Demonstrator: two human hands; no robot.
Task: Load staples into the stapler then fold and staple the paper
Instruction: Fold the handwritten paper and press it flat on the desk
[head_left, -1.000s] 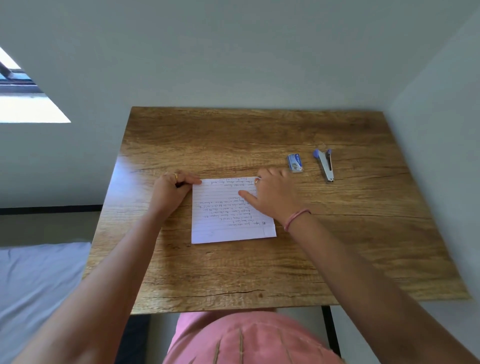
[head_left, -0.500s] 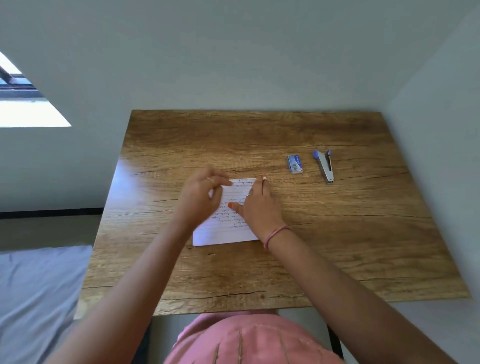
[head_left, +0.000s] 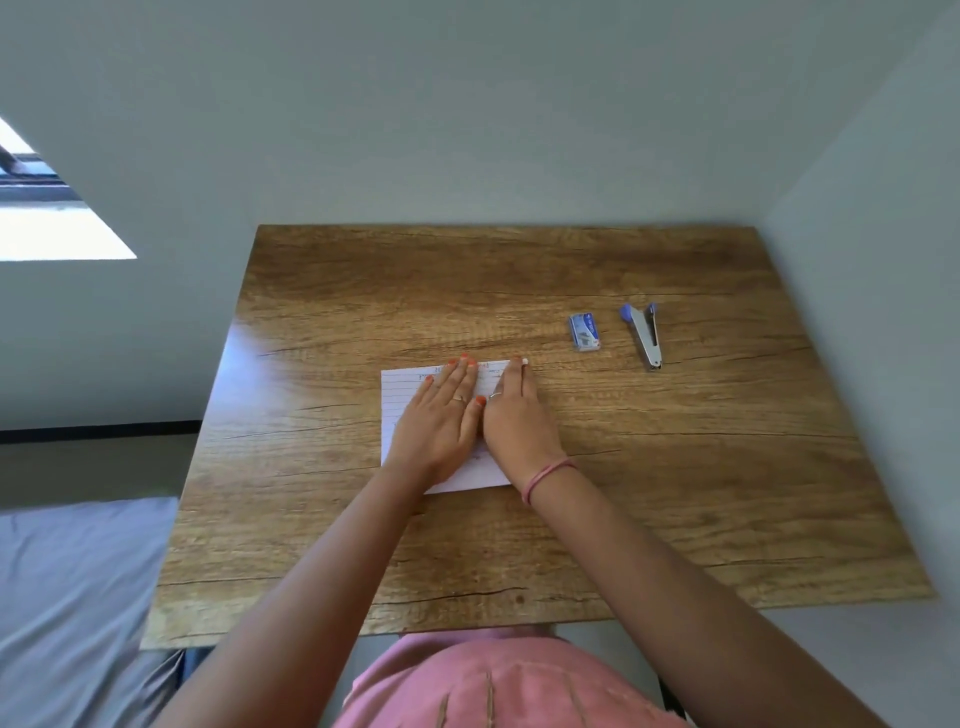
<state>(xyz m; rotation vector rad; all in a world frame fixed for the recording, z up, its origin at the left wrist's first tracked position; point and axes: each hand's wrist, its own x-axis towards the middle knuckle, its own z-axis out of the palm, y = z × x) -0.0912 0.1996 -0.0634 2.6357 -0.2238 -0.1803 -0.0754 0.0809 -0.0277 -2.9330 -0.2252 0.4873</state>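
Both hands flat on lined paper (head_left: 400, 395), frame centre.
Left hand (head_left: 439, 421) and right hand (head_left: 511, 415): grip open, fingers straight, pressing. Stapler (head_left: 645, 335) and staple box (head_left: 584, 331) upper right on tabletop (head_left: 675, 493).

Bare forearms, orange-painted nails, rings on both hands, pink wrist band (head_left: 548, 478), pink garment (head_left: 498, 680).

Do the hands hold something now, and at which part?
Nothing is gripped. The left hand and right hand lie flat, pressing the folded paper onto the table.

handwriting on paper (head_left: 402, 400) illegible; no readable text.
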